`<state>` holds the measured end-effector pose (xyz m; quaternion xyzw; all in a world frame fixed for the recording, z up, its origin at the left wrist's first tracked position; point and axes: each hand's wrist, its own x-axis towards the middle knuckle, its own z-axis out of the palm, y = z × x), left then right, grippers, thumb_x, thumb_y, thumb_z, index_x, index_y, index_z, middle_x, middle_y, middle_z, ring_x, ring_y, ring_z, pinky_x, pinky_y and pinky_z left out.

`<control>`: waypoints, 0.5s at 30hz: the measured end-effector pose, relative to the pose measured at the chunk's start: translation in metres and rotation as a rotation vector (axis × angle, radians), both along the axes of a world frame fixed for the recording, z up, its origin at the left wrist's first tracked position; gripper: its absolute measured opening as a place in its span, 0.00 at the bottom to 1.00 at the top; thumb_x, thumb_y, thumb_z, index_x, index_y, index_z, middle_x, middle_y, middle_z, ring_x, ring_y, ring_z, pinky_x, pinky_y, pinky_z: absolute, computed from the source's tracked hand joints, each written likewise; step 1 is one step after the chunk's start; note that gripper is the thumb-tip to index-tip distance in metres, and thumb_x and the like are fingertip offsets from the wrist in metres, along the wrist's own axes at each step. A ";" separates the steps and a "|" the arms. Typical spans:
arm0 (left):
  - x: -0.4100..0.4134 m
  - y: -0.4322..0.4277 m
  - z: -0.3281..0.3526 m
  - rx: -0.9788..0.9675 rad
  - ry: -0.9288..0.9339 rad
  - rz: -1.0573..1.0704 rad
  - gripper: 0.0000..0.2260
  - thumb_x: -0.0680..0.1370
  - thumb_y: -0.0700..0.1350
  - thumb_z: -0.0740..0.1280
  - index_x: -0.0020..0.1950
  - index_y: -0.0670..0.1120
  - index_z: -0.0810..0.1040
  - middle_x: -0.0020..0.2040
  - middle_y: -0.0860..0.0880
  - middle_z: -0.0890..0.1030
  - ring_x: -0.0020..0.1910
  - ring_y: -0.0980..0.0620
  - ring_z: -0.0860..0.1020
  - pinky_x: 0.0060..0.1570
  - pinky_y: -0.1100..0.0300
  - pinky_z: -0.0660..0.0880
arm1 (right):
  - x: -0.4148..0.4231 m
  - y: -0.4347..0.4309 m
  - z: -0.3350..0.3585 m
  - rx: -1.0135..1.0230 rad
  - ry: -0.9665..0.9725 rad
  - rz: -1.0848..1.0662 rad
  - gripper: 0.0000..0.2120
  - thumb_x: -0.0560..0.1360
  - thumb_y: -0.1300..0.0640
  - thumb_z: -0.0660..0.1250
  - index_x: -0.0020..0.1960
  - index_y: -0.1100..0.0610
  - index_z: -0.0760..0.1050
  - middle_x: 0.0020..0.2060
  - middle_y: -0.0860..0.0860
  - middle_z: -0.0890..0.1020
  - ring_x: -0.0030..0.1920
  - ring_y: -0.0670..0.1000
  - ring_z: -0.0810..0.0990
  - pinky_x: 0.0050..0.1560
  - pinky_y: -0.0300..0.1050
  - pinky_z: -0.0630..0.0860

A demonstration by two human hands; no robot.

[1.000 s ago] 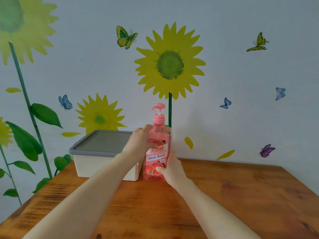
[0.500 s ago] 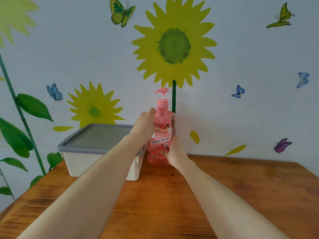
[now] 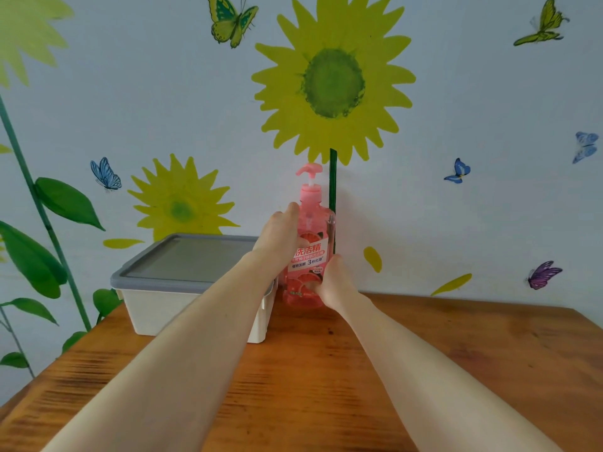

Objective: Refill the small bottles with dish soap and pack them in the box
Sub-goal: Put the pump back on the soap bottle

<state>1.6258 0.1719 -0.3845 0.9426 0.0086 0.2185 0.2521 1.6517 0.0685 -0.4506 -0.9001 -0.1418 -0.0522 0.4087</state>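
So the left hand gripped the bottle up high and the right hand gripped it low. It was upright, just beside the lidded box on the tabletop.

Soap bottle on table, right of box.

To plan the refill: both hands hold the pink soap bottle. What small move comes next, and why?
Probably let go and lift the grey lid off the box: the soap bottle stands beside it, left hand and right hand grip it, and no small bottles are in view.
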 end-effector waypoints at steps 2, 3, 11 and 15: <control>0.000 -0.001 0.000 0.011 0.010 0.017 0.22 0.73 0.40 0.69 0.63 0.40 0.64 0.53 0.38 0.74 0.45 0.45 0.72 0.42 0.55 0.69 | 0.000 -0.002 -0.002 -0.029 0.067 -0.008 0.22 0.76 0.63 0.64 0.67 0.60 0.60 0.63 0.57 0.73 0.62 0.54 0.73 0.52 0.39 0.73; -0.002 -0.002 0.002 0.020 0.016 0.024 0.22 0.73 0.40 0.69 0.63 0.40 0.64 0.53 0.38 0.74 0.45 0.46 0.71 0.41 0.55 0.69 | 0.000 -0.005 -0.002 -0.021 0.082 0.002 0.24 0.75 0.62 0.66 0.67 0.60 0.60 0.63 0.56 0.72 0.63 0.54 0.73 0.56 0.43 0.72; -0.018 -0.013 0.008 0.055 0.066 0.079 0.33 0.75 0.46 0.67 0.72 0.39 0.52 0.58 0.36 0.71 0.57 0.38 0.72 0.52 0.49 0.71 | -0.013 -0.017 0.017 -0.107 -0.002 0.168 0.22 0.74 0.65 0.66 0.67 0.58 0.69 0.60 0.55 0.78 0.57 0.53 0.78 0.57 0.48 0.77; -0.032 -0.013 0.016 0.092 0.047 0.086 0.34 0.75 0.48 0.67 0.72 0.41 0.51 0.61 0.37 0.69 0.59 0.39 0.71 0.53 0.50 0.70 | -0.026 -0.029 0.037 -0.124 -0.010 0.110 0.19 0.74 0.63 0.65 0.63 0.61 0.68 0.57 0.56 0.79 0.53 0.55 0.79 0.51 0.48 0.78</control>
